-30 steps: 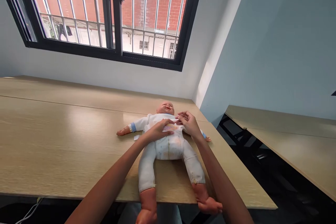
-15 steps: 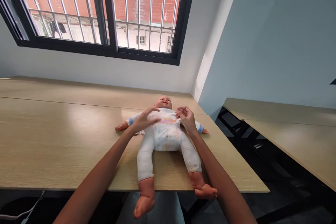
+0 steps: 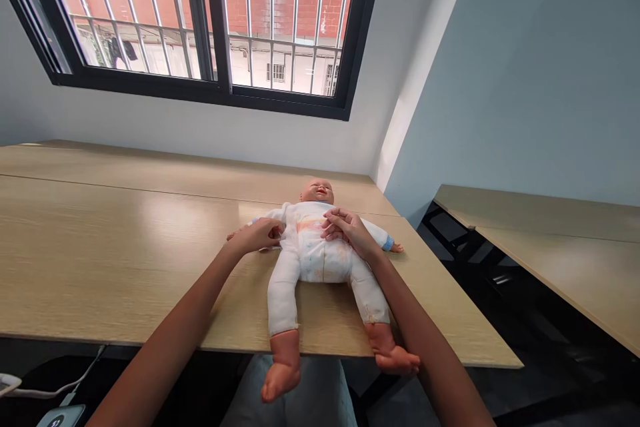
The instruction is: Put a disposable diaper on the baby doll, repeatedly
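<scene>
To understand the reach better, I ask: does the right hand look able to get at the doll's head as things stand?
Probably yes: the right hand is over the doll's torso, close to the head, with no other object visible between them.

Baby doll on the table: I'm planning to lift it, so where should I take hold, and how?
Probably by the torso of the baby doll, gripping both flanks below the armpits, coming from the near side of the wood-grain table. It lies face up, arms spread, feet toward you, so the flanks seem reachable; the broad trunk should be steadier than a limb.
</scene>
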`<act>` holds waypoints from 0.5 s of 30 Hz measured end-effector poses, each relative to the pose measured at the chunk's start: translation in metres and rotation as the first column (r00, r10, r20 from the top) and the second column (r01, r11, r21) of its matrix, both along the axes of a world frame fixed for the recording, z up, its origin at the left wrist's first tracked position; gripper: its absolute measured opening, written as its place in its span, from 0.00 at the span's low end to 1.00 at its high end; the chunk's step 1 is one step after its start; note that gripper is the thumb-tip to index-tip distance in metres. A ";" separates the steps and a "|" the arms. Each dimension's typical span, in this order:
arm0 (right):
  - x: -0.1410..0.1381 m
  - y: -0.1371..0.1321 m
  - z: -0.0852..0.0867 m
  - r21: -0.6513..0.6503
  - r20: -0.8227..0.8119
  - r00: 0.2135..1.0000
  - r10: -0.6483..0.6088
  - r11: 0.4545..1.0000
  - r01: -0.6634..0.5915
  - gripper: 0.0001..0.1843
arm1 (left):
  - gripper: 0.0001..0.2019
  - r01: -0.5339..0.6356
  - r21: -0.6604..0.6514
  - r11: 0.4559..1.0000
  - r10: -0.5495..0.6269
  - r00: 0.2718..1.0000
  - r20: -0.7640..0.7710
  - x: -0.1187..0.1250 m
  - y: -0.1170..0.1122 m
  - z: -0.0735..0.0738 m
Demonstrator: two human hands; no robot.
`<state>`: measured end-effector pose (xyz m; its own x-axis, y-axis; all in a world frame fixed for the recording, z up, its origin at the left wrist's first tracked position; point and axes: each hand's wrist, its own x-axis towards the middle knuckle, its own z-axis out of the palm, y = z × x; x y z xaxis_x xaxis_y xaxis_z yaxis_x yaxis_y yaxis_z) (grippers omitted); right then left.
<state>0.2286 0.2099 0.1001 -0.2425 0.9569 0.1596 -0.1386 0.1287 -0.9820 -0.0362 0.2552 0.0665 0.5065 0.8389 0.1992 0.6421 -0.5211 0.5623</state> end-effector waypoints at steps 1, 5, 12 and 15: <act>0.001 0.001 -0.001 -0.008 -0.010 1.000 0.000 1.000 0.000 0.26 | 0.04 -0.003 -0.012 1.000 0.003 1.000 -0.027 0.001 -0.002 -0.001; 0.004 0.004 -0.004 -0.019 0.007 1.000 0.016 1.000 -0.016 0.25 | 0.09 -0.065 -0.036 0.997 0.061 0.993 -0.102 0.001 -0.008 0.000; -0.007 -0.009 0.006 0.325 0.229 0.972 -0.051 0.945 -0.028 0.18 | 0.10 -0.249 -0.042 0.968 0.237 0.953 -0.191 -0.005 -0.011 0.001; -0.022 -0.012 0.015 0.485 0.526 0.850 -0.034 0.833 -0.267 0.14 | 0.13 -0.303 -0.069 0.950 0.280 0.931 -0.234 -0.008 -0.008 -0.002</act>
<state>0.2067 0.1978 0.1152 -0.5338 0.7169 0.4485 0.2938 0.6546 -0.6966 -0.0440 0.2476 0.0649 0.2579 0.9660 0.0163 0.8700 -0.2396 0.4310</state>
